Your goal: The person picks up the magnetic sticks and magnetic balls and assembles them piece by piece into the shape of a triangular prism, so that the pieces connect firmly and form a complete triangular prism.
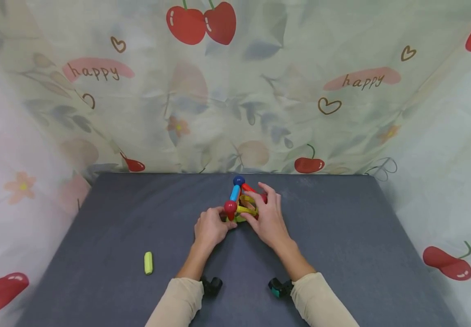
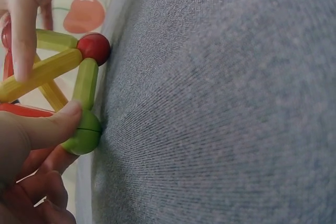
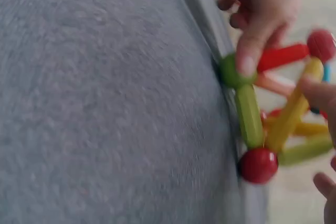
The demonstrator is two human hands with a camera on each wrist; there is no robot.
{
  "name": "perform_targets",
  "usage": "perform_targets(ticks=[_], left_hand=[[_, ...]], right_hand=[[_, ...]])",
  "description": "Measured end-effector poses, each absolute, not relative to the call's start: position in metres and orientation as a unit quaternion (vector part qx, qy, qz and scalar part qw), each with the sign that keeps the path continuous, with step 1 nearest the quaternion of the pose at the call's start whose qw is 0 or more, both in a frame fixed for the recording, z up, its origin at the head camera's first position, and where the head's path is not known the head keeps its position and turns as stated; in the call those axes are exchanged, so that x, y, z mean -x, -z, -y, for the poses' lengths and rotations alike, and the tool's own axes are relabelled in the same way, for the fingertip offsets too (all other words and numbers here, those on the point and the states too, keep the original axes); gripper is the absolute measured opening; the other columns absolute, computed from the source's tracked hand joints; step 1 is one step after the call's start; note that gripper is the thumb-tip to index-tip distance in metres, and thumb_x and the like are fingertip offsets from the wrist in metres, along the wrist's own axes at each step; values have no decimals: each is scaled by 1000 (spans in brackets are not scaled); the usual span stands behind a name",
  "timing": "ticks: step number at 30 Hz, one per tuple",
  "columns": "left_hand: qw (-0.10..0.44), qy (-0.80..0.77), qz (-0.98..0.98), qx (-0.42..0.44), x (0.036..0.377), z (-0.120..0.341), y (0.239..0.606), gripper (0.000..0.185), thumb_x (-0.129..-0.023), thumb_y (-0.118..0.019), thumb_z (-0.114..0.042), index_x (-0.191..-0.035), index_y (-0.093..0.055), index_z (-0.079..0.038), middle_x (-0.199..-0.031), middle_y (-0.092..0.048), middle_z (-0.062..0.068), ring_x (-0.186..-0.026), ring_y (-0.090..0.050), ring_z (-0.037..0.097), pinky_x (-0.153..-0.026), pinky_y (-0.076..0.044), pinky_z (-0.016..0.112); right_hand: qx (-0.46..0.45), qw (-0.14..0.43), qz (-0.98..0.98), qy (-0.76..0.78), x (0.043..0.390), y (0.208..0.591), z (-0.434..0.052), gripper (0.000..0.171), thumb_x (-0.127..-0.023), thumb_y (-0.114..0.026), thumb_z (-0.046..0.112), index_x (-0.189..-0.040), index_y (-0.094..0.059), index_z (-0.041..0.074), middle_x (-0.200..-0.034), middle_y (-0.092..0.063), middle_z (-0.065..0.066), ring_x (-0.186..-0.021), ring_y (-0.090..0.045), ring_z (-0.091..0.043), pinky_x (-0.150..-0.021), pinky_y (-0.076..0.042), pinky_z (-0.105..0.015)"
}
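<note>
A frame of colored rods and balls, with a dark blue ball (image 1: 238, 180) on top, stands on the table between both hands. My left hand (image 1: 212, 226) pinches the green ball (image 3: 234, 70) at its low front corner between thumb and fingers. From that ball a light green rod (image 3: 249, 116) runs to a red ball (image 3: 259, 165) at table level. My right hand (image 1: 267, 219) has its thumb against a slanted yellow rod (image 2: 44, 74), with the other fingers spread round the far side. Another red ball (image 1: 230, 207) and a light blue rod (image 1: 235, 193) rise at the left.
One loose yellow-green rod (image 1: 148, 263) lies to the left on the dark grey table cover (image 1: 333, 254). Behind the table's far edge hangs a curtain (image 1: 227, 113) printed with cherries. Both forearms wear black wrist devices.
</note>
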State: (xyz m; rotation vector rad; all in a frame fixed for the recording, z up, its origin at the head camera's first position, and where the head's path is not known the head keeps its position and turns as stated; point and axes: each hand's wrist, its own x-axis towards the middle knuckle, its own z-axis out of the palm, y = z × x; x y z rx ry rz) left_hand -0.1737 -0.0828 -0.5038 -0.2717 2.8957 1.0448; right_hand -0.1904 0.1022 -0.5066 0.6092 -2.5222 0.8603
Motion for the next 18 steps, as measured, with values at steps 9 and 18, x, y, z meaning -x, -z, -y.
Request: perform_targets(ticks=[9, 18], left_hand=[[35, -332, -939, 86, 180, 75, 500, 55, -83, -85, -38, -131, -70, -16, -119, -77, 6, -108, -72, 28, -93, -55, 51], [30, -341, -938, 45, 171, 85, 497, 52, -86, -83, -34, -133, -69, -15, -127, -73, 5, -110, -70, 27, -93, -55, 49]], right_hand=[[-96, -3, 863, -496, 202, 533, -144, 43, -86, -83, 30, -123, -69, 14, -116, -62, -9, -100, -62, -22, -88, -54, -36], [-106, -39, 861, -497, 202, 542, -150, 28, -92, -77, 30, -115, -73, 15, -114, -64, -7, -100, -59, -19, -90, -50, -35]])
